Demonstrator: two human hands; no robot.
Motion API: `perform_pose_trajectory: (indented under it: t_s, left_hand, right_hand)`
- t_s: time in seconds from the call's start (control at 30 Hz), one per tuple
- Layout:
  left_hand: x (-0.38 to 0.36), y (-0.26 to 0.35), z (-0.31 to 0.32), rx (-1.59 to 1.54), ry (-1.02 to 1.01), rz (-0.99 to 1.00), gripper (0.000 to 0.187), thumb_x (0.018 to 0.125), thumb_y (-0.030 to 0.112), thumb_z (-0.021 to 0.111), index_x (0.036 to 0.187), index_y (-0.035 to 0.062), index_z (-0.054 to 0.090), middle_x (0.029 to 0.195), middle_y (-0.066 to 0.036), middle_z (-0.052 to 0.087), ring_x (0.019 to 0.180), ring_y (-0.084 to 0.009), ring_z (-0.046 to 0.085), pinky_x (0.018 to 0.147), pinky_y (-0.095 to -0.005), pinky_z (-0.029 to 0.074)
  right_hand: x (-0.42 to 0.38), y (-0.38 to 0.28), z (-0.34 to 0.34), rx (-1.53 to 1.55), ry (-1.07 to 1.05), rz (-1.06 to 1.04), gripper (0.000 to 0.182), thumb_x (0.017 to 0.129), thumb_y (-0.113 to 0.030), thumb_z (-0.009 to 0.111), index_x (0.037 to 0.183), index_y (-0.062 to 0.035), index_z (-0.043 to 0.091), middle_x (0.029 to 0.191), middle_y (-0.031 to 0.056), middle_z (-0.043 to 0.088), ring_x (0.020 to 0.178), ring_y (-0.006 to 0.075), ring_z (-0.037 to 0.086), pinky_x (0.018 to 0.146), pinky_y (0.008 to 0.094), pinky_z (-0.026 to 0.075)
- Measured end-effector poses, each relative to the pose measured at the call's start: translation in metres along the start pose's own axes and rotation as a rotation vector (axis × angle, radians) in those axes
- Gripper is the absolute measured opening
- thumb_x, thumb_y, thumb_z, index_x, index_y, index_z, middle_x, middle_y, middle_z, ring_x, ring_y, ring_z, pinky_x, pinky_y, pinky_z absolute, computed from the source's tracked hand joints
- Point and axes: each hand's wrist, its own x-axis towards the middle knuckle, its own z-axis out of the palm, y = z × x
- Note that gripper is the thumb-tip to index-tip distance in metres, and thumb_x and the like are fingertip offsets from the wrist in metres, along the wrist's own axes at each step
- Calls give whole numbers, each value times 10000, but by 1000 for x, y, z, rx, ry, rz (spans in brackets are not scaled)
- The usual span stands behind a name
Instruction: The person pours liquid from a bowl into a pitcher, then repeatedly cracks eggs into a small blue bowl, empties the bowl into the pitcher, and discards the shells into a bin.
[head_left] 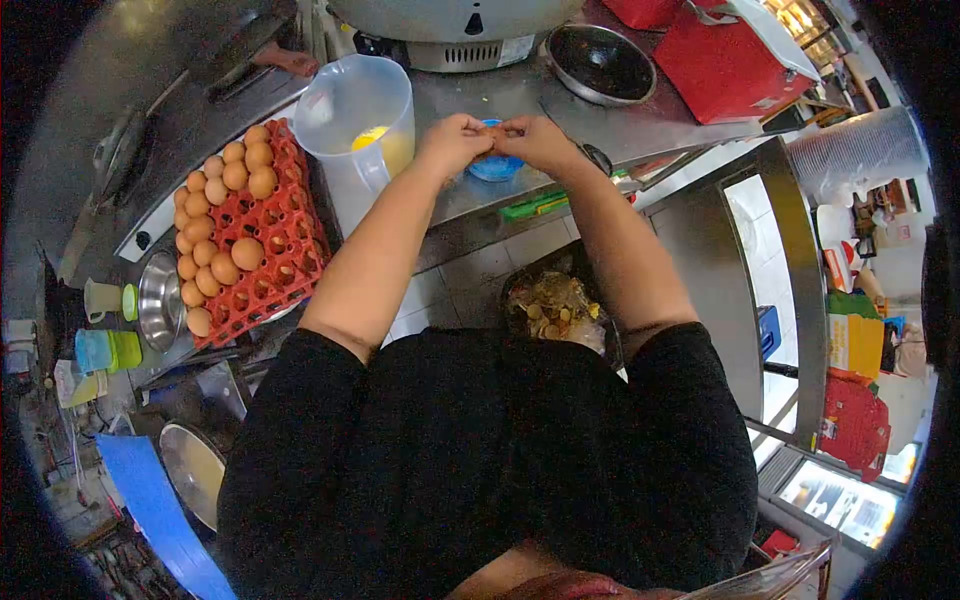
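My left hand (452, 146) and my right hand (541, 146) meet above a small blue bowl (496, 170) at the counter's front edge. Between my fingertips is a brown egg (489, 144), mostly covered by them, with both hands closed around it. To the left stands a clear plastic jug (352, 100) with yellow egg (369, 138) in its bottom. Left of that, a red egg tray (285, 235) carries several brown eggs (224, 268) with many of its cups bare.
A black bowl (601, 62) and a red box (728, 65) stand at the back right beside a large rounded appliance (455, 25). Below my arms is a bin (552, 305) of shells and scraps. A steel bowl (160, 300) lies left of the tray.
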Motion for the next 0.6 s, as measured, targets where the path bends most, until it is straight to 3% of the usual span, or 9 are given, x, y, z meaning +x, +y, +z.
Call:
perform_pose_trajectory:
  t_s: [0.27,0.43,0.53,0.6]
  left_hand:
    - [-2,4,-2,261,36,88,370,681,157,666,1012,9,591,908,-95,630,806,-151,598,703,-274,480]
    - [1,-6,-4,345,49,211,417,617,225,688,995,65,610,937,-119,634,861,-238,611,746,-319,470]
    - [-6,3,-3,477,69,220,427,615,228,686,1012,94,604,963,-121,628,891,-269,602,773,-343,464]
    - [-9,10,-3,552,85,216,437,618,226,686,1030,113,594,979,-121,623,907,-286,593,782,-358,461]
  right_hand:
    - [-4,0,1,-131,73,-32,466,641,-391,665,1003,-98,643,886,150,648,812,269,630,734,352,481]
    - [-2,13,-1,-164,78,-130,490,651,-389,657,1046,-101,619,934,167,630,874,322,605,766,380,472]
    - [-11,1,-6,-316,89,-209,464,665,-327,639,1064,-92,602,973,163,618,905,337,585,791,393,461]
    - [-12,-1,-7,-386,157,-381,450,672,-277,623,1076,-81,589,991,168,609,921,338,574,806,398,455]
